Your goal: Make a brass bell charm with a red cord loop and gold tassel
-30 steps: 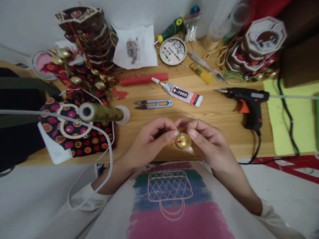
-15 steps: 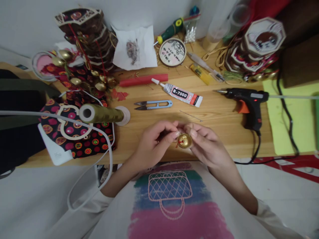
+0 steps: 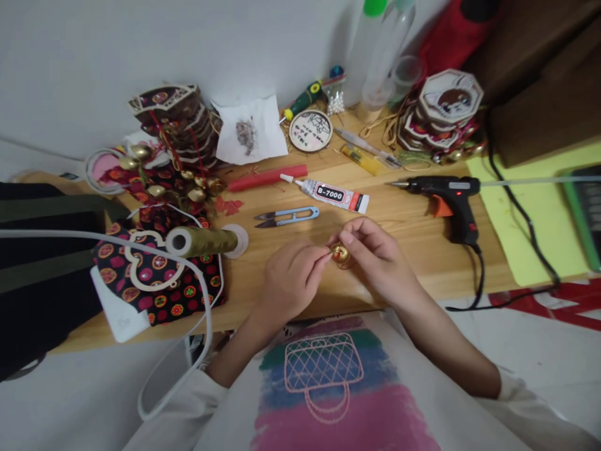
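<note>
A small round gold bell (image 3: 340, 253) with a bit of red cord hangs between my hands, just above the table near its front edge. My left hand (image 3: 295, 275) is closed, its thumb and forefinger pinched at the left side of the bell where the red cord shows. The fingers of my right hand (image 3: 382, 260) are closed over the bell's upper right side, thumb on top. My fingers hide part of the bell. Just beyond my hands lie blue-handled thread snips (image 3: 287, 217) and a tube of B-7000 glue (image 3: 333, 193).
A hot glue gun (image 3: 444, 197) with a lit red light lies at right, its cord trailing down. At left stand a spool of olive thread (image 3: 201, 242) and patterned fabric (image 3: 176, 307), crossed by a white cable (image 3: 206, 294). A red stick (image 3: 267, 178) lies behind the snips.
The bell has turned, now showing its rounded outside instead of its hollow. My right fingers have shifted onto its top. The camera view has tilted up, showing more wall.
</note>
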Tool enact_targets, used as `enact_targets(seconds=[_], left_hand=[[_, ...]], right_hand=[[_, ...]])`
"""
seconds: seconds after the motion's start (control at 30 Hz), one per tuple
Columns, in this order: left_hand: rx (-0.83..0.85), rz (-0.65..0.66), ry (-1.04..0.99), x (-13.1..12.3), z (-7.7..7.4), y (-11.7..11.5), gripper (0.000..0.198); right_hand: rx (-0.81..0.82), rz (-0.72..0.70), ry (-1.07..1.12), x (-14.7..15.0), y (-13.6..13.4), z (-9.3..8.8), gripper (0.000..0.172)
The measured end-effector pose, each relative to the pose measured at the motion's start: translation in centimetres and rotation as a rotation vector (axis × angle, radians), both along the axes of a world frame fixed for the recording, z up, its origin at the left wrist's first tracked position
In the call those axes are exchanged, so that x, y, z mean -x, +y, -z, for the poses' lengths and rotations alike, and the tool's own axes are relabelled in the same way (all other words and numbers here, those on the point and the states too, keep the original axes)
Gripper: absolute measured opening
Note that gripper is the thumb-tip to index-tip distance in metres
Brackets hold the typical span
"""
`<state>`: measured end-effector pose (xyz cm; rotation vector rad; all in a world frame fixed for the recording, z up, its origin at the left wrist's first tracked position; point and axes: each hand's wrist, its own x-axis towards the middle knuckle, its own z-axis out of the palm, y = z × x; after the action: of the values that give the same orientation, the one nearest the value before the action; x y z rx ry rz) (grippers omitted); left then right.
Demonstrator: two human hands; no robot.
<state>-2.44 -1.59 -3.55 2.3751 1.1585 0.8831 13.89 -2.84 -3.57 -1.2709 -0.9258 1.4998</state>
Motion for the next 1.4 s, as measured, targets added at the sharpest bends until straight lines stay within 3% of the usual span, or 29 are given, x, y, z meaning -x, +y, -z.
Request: enact_targets(seconds=[0.2,0.33,0.4,0.5,0.67,0.8,0.97,1.03,1.27,1.4], left_hand=[[-0.161,0.050,0.134,0.5,0.1,0.1,0.004],[-0.129,0.077,0.156,0.7,0.5,-0.1,0.006],[-0.046,0.063,0.125,0.9,0.8,-0.4,0.008],[0.157,0.058,0.005,1.2,1.0,-0.7,0.007],[0.435,0.157,-0.192,1.5,-0.2,-0.4,0.011],[0.557,0.017,-0.352,1.5,-0.9,0.7,0.011],[1.099,0.180,-0.527,0.9,-1.0,1.8,0.022],[1.220,0.185,-0.567,0.5,-1.1,1.9,0.026],[1.249,0.167,-0.483,-0.4,-1.1,2.0,0.019],[1.290,0.150,-0.566,-0.5,-0.9,2.0,0.020]], right_hand=[[-0.100,-0.048,-0.262,-0.4,0.1,0.3,0.016],[-0.266,-0.037,-0.507,-0.6,0.2,0.6,0.007],[-0.296,-0.027,-0.565,-0.6,0.1,0.7,0.006],[-0.210,-0.048,-0.488,-0.5,-0.3,0.8,0.009],[-0.114,-0.130,-0.295,-0.7,-0.8,0.7,0.016],[-0.084,-0.192,-0.177,-1.2,-0.7,0.2,0.017],[-0.113,-0.242,-0.026,-1.6,-0.2,-0.5,0.013],[-0.110,-0.237,-0.004,-1.6,-0.2,-0.6,0.013],[-0.153,-0.102,-0.141,-1.8,-0.5,0.3,0.017],[-0.197,-0.071,-0.231,-2.0,-0.7,0.5,0.015]])
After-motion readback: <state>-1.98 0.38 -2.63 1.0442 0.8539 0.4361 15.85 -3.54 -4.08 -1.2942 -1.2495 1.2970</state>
